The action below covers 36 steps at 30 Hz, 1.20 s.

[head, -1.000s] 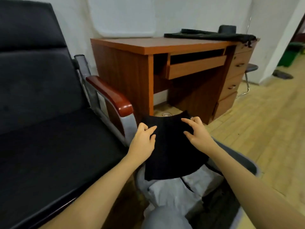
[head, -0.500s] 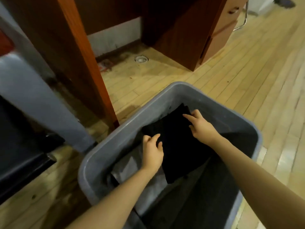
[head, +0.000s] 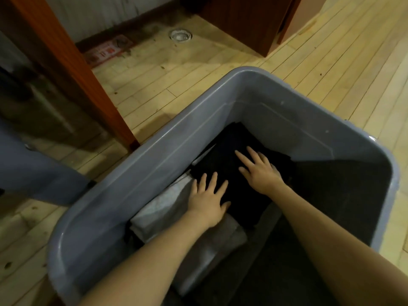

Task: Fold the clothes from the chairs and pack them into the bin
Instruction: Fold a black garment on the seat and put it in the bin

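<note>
A grey plastic bin (head: 198,120) stands on the wooden floor below me. Inside it a folded black garment (head: 229,155) lies on top of folded grey clothes (head: 163,208), with darker fabric filling the right side. My left hand (head: 207,199) lies flat with straight, spread fingers on the black garment's near left edge. My right hand (head: 258,171) presses flat on the garment's middle, fingers spread.
A wooden desk leg (head: 72,69) stands just left of the bin, and the desk's drawer unit (head: 249,21) is at the top. A chair's grey base (head: 33,173) reaches in from the left. A round floor fitting (head: 180,36) sits under the desk.
Both hands carried the folded black garment from beside the chair down into the bin and let go of it; they now lie flat on it. My view has tilted down.
</note>
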{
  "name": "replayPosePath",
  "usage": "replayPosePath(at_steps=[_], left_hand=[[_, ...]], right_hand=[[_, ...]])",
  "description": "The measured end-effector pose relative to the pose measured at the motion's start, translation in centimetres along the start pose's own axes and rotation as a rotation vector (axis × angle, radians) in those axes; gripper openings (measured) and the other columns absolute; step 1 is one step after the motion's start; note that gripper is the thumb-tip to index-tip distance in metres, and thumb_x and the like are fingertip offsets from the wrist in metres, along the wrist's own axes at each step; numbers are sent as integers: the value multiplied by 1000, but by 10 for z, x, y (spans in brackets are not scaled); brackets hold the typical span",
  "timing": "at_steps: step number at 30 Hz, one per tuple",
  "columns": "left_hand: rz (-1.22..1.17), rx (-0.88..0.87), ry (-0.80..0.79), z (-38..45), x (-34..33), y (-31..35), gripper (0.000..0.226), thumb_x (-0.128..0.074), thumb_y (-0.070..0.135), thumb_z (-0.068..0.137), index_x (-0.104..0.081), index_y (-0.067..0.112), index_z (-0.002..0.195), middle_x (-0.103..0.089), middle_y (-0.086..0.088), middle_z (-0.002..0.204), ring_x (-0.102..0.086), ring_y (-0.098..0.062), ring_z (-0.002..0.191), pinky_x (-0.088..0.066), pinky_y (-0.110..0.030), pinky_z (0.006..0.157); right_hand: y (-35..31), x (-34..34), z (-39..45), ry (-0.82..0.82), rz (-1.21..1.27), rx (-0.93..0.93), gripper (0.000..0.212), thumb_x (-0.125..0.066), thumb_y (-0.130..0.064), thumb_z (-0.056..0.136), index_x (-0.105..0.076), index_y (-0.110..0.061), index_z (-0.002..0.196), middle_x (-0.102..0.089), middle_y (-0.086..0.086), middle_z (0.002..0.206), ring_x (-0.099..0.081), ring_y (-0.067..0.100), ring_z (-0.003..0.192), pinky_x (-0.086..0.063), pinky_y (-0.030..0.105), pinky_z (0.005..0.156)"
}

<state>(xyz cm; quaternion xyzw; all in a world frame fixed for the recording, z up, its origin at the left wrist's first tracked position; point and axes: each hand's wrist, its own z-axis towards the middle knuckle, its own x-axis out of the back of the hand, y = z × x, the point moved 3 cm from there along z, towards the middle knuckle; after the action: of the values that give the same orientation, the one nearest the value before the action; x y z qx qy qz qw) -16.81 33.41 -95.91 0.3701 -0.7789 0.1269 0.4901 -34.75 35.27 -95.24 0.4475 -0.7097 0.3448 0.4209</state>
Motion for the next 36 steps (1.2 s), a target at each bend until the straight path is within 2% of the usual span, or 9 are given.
replayPosePath(at_steps=[3,6,11,16,24,28,32,36], left_hand=[[50,-13,0,0,6,0,65,-21,57,96,4,32,150,10,-6,159,6,-32,145,4,-56,114],[44,22,-24,-4,11,0,65,-22,58,96,2,32,150,9,-5,159,6,-33,145,2,-60,112],[-58,33,108,-21,41,-2,62,-27,53,97,-10,27,151,-6,-6,159,-9,-30,144,-7,-47,115],[-60,23,298,-57,97,-10,54,-35,44,98,-25,23,147,-22,-4,155,-28,-27,136,-20,-40,109],[-39,26,570,-158,188,-18,47,-36,39,99,-33,26,144,-34,4,149,-36,-18,131,-23,-33,104],[-45,80,701,-225,231,-27,46,-35,37,99,-35,24,143,-38,5,145,-39,-19,128,-25,-33,100],[-67,151,853,-307,260,-46,43,-44,31,97,-44,18,138,-45,1,141,-46,-23,123,-30,-36,98],[-65,276,926,-393,271,-80,45,-43,33,98,-40,21,141,-42,4,144,-43,-19,127,-27,-35,103]], right_hand=[[8,-9,1,-57,-79,-98,56,-15,-53,99,11,-42,148,8,-3,160,-3,27,147,-12,43,118],[5,-1,-2,-41,-131,-122,57,-15,-53,99,10,-40,149,5,-1,160,-9,27,146,-16,43,115],[-7,22,-24,31,-70,-114,55,-18,-51,100,-1,-39,151,-7,0,160,-18,27,143,-25,45,110],[-26,69,-62,154,-12,-78,53,-23,-46,102,-13,-32,151,-24,3,155,-30,28,137,-33,44,104],[-83,179,-134,452,-20,127,45,-33,-38,101,-39,-22,142,-48,1,138,-45,24,125,-38,38,98],[-125,227,-180,553,-29,238,44,-33,-36,101,-39,-21,143,-50,2,136,-45,25,123,-38,39,95],[-180,264,-226,627,-8,380,43,-34,-34,102,-41,-20,141,-50,2,136,-45,23,123,-39,37,94],[-253,284,-266,699,37,542,40,-37,-34,101,-47,-19,137,-54,2,131,-51,25,116,-44,37,87]])
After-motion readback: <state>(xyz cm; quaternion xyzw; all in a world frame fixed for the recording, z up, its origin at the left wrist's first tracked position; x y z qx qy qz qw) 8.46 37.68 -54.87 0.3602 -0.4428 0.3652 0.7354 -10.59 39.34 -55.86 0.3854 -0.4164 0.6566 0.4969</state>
